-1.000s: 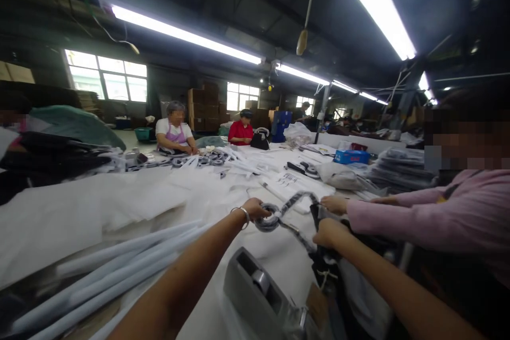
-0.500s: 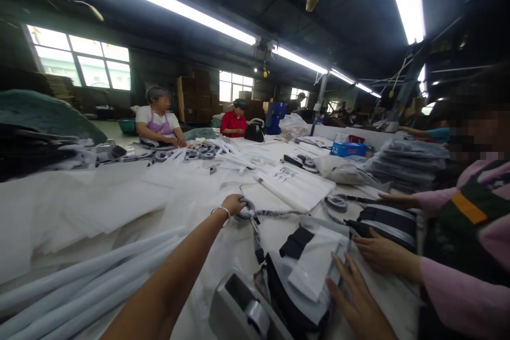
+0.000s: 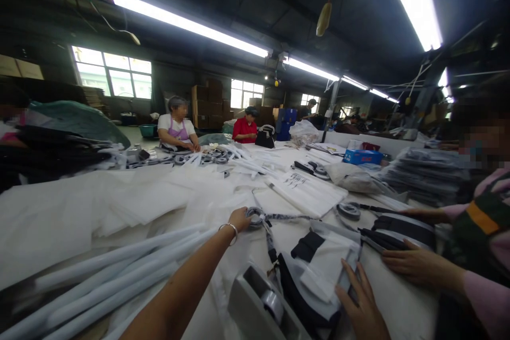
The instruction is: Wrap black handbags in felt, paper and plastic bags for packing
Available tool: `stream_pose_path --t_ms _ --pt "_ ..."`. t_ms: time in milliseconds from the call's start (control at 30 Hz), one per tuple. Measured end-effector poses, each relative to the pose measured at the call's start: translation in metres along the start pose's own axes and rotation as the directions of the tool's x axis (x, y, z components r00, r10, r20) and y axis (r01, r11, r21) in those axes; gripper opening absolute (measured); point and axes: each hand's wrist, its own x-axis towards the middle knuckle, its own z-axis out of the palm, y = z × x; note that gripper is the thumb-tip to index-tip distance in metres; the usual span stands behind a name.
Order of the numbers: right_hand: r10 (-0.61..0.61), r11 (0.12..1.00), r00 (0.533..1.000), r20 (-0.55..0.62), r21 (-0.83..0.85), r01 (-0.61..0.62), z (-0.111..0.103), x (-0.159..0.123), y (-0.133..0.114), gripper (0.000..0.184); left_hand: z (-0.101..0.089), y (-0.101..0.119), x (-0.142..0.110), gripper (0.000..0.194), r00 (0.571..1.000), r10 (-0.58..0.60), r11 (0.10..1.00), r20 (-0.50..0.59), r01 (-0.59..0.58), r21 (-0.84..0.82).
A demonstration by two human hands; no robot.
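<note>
My left hand [image 3: 239,219], with a bracelet at its wrist, reaches forward and is closed on the rim of a coiled strap [image 3: 257,217] in grey wrapping. From that coil the strap runs down to a black bag [image 3: 297,289] lying flat on the table. White sheets [image 3: 319,271] and a black piece [image 3: 307,246] lie on top of the bag. My right hand [image 3: 362,297] rests on the bag's right side, fingers spread. A grey tape dispenser [image 3: 258,303] stands against the bag's left side.
White tubes [image 3: 131,271] and thin white sheets [image 3: 131,196] cover the table's left. At right, a co-worker's hands [image 3: 422,265] touch another black bag [image 3: 406,231]. A printed white packet [image 3: 306,191], a blue box [image 3: 362,157] and stacked wrapped goods [image 3: 430,170] lie farther back.
My view has turned a little left, so the scene sits farther right and mostly lower. Both my hands keep their places on the coil and the bag.
</note>
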Motion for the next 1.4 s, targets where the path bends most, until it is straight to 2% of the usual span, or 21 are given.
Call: stream_pose_path --t_ms 100,133,167,200,233,267,300,400,500,567,633,733,900,1000,1100,1233,1300,1400 --pt "-0.17 0.982 0.975 -0.144 -0.111 0.155 -0.008 0.001 -0.023 0.055 0.0 0.004 -0.006 0.033 0.999 0.035 0.995 0.02 -0.036 0.096" --pt "-0.238 0.966 0.956 -0.173 -0.145 0.215 -0.011 0.005 -0.036 0.053 0.0 0.006 -0.007 0.034 0.998 0.051 0.991 0.034 -0.055 0.123" --pt "-0.294 0.949 0.944 -0.149 -0.165 0.27 -0.013 0.01 -0.051 0.051 0.0 0.008 -0.008 0.035 0.996 0.069 0.986 0.051 -0.076 0.148" --pt "-0.338 0.933 0.935 -0.106 -0.167 0.318 -0.012 0.017 -0.067 0.049 0.001 0.01 -0.008 0.034 0.994 0.089 0.98 0.068 -0.099 0.17" --pt "-0.379 0.914 0.925 0.014 -0.153 0.376 -0.008 0.026 -0.084 0.046 0.001 0.013 -0.008 0.034 0.99 0.11 0.974 0.083 -0.124 0.189" --pt "-0.362 0.911 0.905 0.222 -0.121 0.394 -0.001 0.035 -0.101 0.044 0.001 0.016 -0.008 0.034 0.987 0.13 0.968 0.096 -0.147 0.204" --pt "-0.351 0.911 0.878 0.325 -0.099 0.4 0.01 0.046 -0.116 0.04 0.002 0.018 -0.008 0.034 0.984 0.147 0.962 0.105 -0.167 0.215" --pt "-0.249 0.935 0.836 0.489 -0.102 0.339 0.056 0.077 -0.147 0.031 0.004 0.023 -0.006 0.033 0.975 0.189 0.953 0.113 -0.21 0.218" --pt "-0.114 0.969 0.801 0.587 -0.113 0.221 0.099 0.1 -0.156 0.029 0.007 0.018 -0.002 0.032 0.97 0.219 0.957 0.108 -0.235 0.17" --pt "-0.057 0.989 0.787 0.614 -0.075 0.13 0.117 0.107 -0.155 0.025 0.008 0.01 0.001 0.031 0.967 0.235 0.963 0.101 -0.246 0.11" --pt "-0.029 1.0 0.781 0.623 0.013 0.026 0.125 0.108 -0.153 0.023 0.007 0.003 0.006 0.031 0.965 0.246 0.968 0.087 -0.249 0.029" --pt "-0.021 0.967 0.785 0.619 0.213 -0.142 0.122 0.104 -0.151 0.026 0.005 -0.002 0.01 0.028 0.967 0.248 0.962 0.052 -0.24 -0.127" --pt "-0.054 0.778 0.824 0.565 0.54 -0.32 0.097 0.095 -0.156 0.051 0.009 0.017 0.006 0.029 0.969 0.246 0.87 0.036 -0.204 -0.449" --pt "-0.084 0.661 0.846 0.526 0.665 -0.348 0.081 0.091 -0.16 0.063 0.014 0.034 0.0 0.032 0.969 0.225 0.781 0.101 -0.117 -0.613" --pt "-0.114 0.596 0.863 0.493 0.729 -0.337 0.071 0.089 -0.163 0.068 0.014 0.048 -0.004 0.031 0.947 0.225 0.68 0.23 0.016 -0.733" --pt "-0.171 0.601 0.873 0.456 0.75 -0.274 0.068 0.087 -0.165 0.067 0.008 0.056 -0.01 0.031 0.905 0.266 0.54 0.332 0.145 -0.829" --pt "-0.208 0.641 0.877 0.434 0.737 -0.213 0.068 0.087 -0.166 0.063 0.006 0.057 -0.015 0.032 0.893 0.27 0.485 0.359 0.196 -0.852" --pt "-0.262 0.747 0.877 0.404 0.66 -0.081 0.069 0.088 -0.167 0.052 0.008 0.057 -0.023 0.035 0.879 0.246 0.423 0.408 0.281 -0.861"
